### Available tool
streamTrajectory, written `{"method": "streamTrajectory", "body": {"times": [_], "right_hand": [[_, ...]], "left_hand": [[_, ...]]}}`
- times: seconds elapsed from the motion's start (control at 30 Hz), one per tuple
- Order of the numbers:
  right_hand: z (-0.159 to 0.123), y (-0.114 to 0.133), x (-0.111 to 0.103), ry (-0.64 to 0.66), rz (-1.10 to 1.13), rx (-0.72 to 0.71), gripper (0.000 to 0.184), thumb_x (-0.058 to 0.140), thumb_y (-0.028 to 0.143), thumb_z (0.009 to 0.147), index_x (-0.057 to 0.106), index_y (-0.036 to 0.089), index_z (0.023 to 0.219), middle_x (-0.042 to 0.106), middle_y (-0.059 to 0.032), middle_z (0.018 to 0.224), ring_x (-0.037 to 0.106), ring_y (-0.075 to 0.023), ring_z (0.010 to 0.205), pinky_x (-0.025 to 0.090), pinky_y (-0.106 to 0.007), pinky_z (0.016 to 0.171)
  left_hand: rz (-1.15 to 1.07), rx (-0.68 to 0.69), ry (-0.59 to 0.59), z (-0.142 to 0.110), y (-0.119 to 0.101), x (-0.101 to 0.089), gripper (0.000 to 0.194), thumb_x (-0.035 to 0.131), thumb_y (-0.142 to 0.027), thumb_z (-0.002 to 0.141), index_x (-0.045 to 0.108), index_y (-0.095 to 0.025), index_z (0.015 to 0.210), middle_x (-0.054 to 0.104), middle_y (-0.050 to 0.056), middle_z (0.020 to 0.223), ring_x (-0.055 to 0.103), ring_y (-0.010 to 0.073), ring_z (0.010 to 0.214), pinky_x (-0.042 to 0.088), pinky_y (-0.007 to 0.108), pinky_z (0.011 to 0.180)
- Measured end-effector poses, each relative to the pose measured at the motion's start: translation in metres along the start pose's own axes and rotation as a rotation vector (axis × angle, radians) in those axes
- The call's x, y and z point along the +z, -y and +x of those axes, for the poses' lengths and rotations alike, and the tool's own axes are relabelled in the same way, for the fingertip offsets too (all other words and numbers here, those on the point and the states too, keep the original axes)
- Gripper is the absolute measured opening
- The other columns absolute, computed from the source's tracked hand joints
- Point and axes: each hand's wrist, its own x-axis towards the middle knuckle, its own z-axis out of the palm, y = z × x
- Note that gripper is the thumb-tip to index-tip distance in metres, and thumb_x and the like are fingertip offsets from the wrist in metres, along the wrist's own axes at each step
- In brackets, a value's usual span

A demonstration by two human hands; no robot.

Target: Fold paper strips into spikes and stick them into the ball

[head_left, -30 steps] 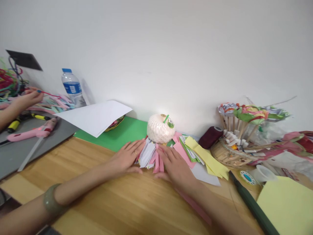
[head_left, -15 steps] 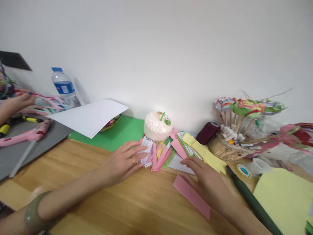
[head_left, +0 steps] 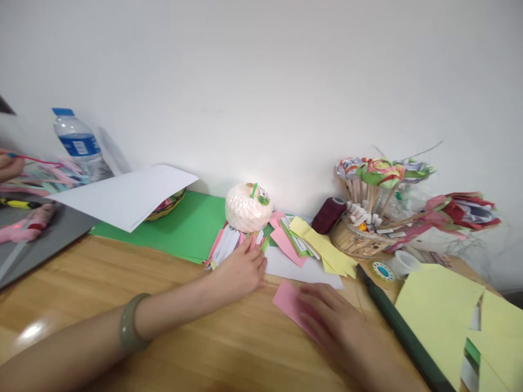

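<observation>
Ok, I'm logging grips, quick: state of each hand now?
Left hand: fingers curled at the paper strips; grip cannot be told.
Right hand: over the pink paper; grip cannot be told.

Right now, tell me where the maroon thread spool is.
In the head view, the maroon thread spool lies right of centre near the white wall, just behind the yellow paper strips and left of the round paper-flower holder.

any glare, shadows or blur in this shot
In the head view, a bright glare spot on the wooden table at lower left; in the head view, a soft shadow on the wall beside the bottle; in the head view, the right hand over the pink paper looks slightly blurred.
</observation>
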Motion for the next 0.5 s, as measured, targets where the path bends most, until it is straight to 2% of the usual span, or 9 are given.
{"method": "streamTrajectory", "body": {"times": [0.13, 0.2, 0.3, 0.4, 0.5], "right_hand": [[0.018, -0.002, 0.001, -0.049, 0.062, -0.052, 0.027, 0.04, 0.014, 0.092, 0.06, 0.017, 0.11, 0.063, -0.0105, 0.112, 0.061, -0.0194, 0.1, 0.053, -0.033, 0.085], [0.03, -0.005, 0.003, -0.099, 0.054, -0.106, 0.025, 0.042, 0.012, 0.09, 0.061, 0.016, 0.105, 0.065, -0.0113, 0.109, 0.062, -0.0203, 0.099, 0.053, -0.034, 0.083], [0.037, -0.011, 0.004, -0.182, 0.004, -0.092, 0.022, 0.045, 0.014, 0.089, 0.061, 0.017, 0.104, 0.066, -0.0109, 0.103, 0.063, -0.0213, 0.094, 0.055, -0.036, 0.077], [0.023, -0.014, 0.0, -0.179, -0.048, -0.047, 0.018, 0.046, 0.02, 0.091, 0.06, 0.018, 0.102, 0.067, -0.0099, 0.099, 0.064, -0.0214, 0.087, 0.054, -0.035, 0.071], [-0.002, -0.009, -0.002, -0.121, -0.094, -0.028, 0.018, 0.049, 0.025, 0.091, 0.06, 0.018, 0.103, 0.066, -0.0102, 0.1, 0.064, -0.0223, 0.086, 0.054, -0.037, 0.072]], "left_hand": [[0.031, -0.065, 0.007, 0.004, -0.005, -0.001, 0.041, 0.058, -0.041, 0.088, 0.064, -0.005, 0.108, 0.065, 0.019, 0.111, 0.051, 0.0325, 0.114, 0.031, 0.053, 0.1], [0.047, -0.108, 0.004, 0.008, -0.007, 0.002, 0.037, 0.059, -0.039, 0.088, 0.067, -0.006, 0.103, 0.065, 0.019, 0.108, 0.053, 0.0337, 0.11, 0.031, 0.055, 0.098], [0.051, -0.13, -0.02, 0.014, -0.007, 0.006, 0.039, 0.06, -0.042, 0.086, 0.068, -0.006, 0.098, 0.067, 0.019, 0.104, 0.054, 0.0342, 0.107, 0.032, 0.056, 0.096], [0.032, -0.097, -0.076, 0.013, -0.005, 0.003, 0.043, 0.054, -0.045, 0.09, 0.066, -0.006, 0.104, 0.063, 0.02, 0.115, 0.051, 0.0338, 0.113, 0.034, 0.056, 0.096], [-0.011, 0.038, -0.2, 0.008, -0.007, -0.003, 0.026, 0.05, -0.025, 0.094, 0.062, -0.01, 0.111, 0.056, 0.013, 0.128, 0.048, 0.0277, 0.119, 0.035, 0.049, 0.099]]}}
